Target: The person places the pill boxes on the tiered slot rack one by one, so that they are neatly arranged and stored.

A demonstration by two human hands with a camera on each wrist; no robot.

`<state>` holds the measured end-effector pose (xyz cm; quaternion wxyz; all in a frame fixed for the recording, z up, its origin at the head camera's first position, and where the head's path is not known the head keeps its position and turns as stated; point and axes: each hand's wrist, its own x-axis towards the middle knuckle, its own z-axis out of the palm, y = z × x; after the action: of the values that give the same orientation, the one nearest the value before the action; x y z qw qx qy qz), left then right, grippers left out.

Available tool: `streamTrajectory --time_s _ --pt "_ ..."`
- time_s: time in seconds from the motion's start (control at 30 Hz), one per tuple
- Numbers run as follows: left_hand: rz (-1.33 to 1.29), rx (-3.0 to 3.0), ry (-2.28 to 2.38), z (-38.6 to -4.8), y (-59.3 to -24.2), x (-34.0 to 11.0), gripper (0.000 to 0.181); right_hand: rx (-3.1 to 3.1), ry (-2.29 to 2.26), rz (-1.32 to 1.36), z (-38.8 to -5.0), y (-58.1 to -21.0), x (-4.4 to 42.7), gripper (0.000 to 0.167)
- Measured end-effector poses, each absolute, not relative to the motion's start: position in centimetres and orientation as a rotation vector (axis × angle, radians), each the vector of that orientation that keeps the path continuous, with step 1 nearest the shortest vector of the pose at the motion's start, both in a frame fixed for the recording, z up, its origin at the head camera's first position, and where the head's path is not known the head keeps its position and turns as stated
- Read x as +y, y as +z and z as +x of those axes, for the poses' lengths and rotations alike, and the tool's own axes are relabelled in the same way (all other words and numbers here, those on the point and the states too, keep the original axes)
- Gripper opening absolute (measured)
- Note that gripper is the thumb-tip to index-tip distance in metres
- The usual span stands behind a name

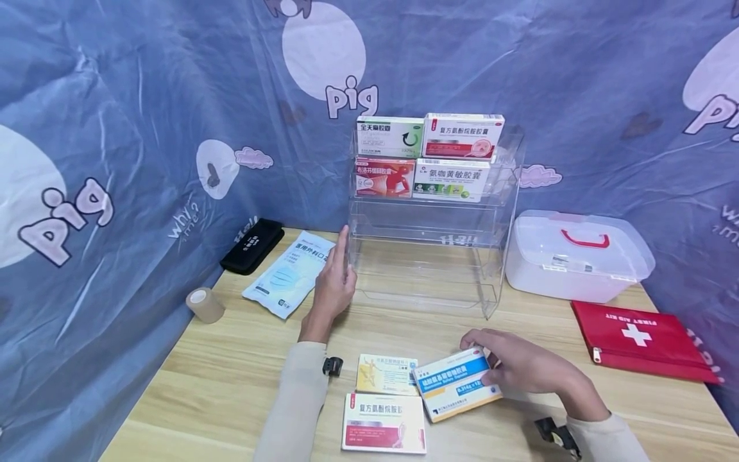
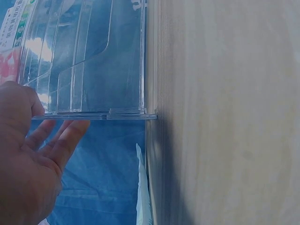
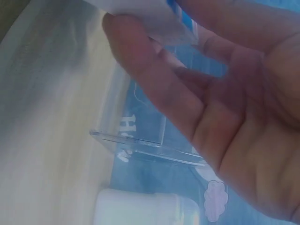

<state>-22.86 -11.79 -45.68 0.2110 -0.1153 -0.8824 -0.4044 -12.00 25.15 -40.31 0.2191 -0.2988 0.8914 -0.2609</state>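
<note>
My right hand grips a blue, white and orange medicine box by its right end, thumb on the front and fingers behind. The box is tilted beside two other boxes: a yellow-white one and, nearer me, a white and red one. In the right wrist view only part of the held box shows. At the left side of a clear acrylic display rack, my left hand holds the side panel. The left wrist view has the thumb on one side of that panel and the fingers on the other.
Several medicine boxes, among them a green-white one, fill the rack's top two tiers. Right of it are a white lidded case and a red first aid pouch. Leftward lie a mask packet, black case and tan tape roll.
</note>
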Motion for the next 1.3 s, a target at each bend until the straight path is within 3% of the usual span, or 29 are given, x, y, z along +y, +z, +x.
streamTrajectory --time_s 0.33,0.83,1.3 --pt "-0.314 -2.449 -1.117 -22.8 -45.8 -11.8 0.090 2.457 -0.887 -0.939 -12.4 -39.8 25.6 0.047" --pt "-0.324 -2.448 -1.113 -22.8 -45.5 -11.9 0.090 2.938 -1.294 -0.850 -13.8 -38.3 25.2 0.057" --pt "-0.311 -2.462 -1.112 -23.0 -45.7 -11.7 0.091 3.282 -1.708 -0.628 -18.4 -33.8 22.4 0.056"
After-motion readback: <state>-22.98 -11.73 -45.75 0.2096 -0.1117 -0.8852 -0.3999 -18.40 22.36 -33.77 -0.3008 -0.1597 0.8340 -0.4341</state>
